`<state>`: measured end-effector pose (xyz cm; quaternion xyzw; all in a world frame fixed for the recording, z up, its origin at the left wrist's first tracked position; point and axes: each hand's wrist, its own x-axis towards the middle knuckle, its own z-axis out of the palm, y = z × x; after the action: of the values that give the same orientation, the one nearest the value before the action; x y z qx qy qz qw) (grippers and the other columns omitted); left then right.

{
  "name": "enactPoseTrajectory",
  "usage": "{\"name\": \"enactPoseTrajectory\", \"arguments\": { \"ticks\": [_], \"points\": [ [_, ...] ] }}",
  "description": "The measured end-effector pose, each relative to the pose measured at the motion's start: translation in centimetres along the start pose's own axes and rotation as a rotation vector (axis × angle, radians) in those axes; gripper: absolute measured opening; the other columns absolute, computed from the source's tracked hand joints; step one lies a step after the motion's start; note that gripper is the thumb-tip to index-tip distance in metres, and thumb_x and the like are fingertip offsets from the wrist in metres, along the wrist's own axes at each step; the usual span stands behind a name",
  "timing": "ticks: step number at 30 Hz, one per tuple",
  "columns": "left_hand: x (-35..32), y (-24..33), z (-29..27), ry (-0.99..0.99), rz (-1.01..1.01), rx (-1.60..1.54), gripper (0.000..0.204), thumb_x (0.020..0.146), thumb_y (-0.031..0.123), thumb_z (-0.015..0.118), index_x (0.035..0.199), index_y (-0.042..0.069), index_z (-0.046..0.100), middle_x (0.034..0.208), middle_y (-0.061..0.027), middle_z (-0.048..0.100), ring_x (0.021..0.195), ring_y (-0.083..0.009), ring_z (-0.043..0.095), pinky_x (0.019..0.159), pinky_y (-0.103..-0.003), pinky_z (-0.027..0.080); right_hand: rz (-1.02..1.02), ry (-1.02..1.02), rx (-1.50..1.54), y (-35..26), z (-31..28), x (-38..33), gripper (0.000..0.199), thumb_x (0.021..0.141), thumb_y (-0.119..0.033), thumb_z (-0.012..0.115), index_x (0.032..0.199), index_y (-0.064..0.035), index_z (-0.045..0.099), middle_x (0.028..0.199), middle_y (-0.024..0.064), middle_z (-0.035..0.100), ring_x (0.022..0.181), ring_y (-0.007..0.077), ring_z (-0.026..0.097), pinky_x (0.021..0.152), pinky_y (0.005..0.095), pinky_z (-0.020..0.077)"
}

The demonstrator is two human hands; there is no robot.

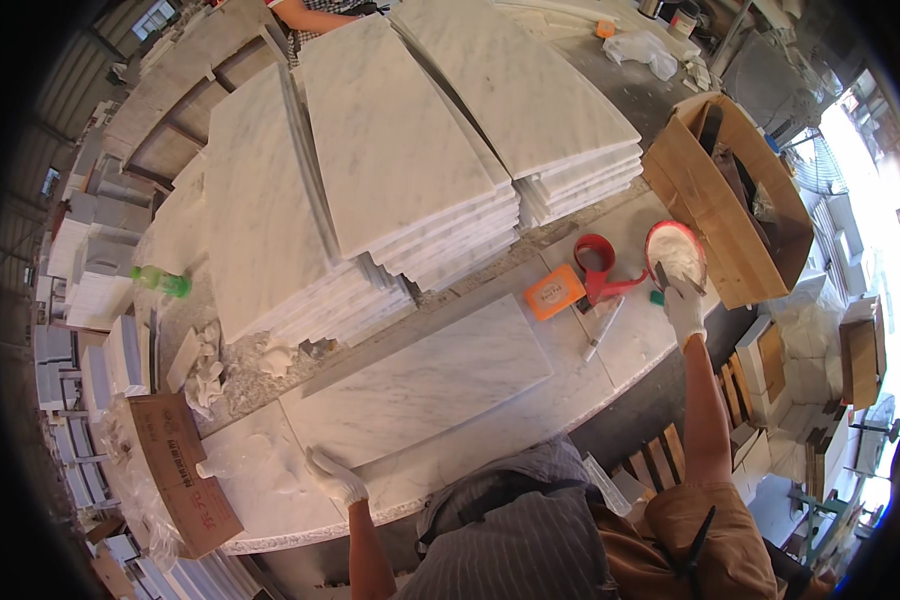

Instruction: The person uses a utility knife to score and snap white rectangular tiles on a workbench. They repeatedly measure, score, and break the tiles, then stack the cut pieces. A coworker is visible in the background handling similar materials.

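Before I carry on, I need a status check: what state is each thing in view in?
Left hand: gloved, on the near edge of the single slab
Right hand: gloved, at the bowl, seemingly with a dark tool
Single slab: lying flat
Three slab stacks: piled flat, side by side
Red-rimmed bowl: uncovered, holding white material
Right carton: open, things inside
Green bottle: on its side

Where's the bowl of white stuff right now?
In the head view, the bowl is at right, by the right hand, beside the open cardboard box.
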<state>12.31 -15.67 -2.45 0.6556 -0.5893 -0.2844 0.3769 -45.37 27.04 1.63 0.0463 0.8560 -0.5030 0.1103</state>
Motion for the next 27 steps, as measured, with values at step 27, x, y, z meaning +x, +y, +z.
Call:
{"name": "enactPoseTrajectory", "arguments": {
  "ticks": [27],
  "points": [
    [-0.3, 0.7, 0.2, -0.003, 0.052, 0.021, 0.047, 0.108, 0.029, 0.044, 0.134, -0.008, 0.056, 0.132, -0.0206, 0.06, 0.119, -0.0316, 0.059, 0.104, -0.039, 0.046, 0.06, 0.049, 0.108, 0.5, 0.3, -1.2, 0.038, 0.092, -0.016, 0.057, 0.125, -0.0017, 0.068, 0.071, 0.0007, 0.059, 0.054, 0.0081, 0.051, 0.047, 0.0258, 0.0382]
  ]
}}
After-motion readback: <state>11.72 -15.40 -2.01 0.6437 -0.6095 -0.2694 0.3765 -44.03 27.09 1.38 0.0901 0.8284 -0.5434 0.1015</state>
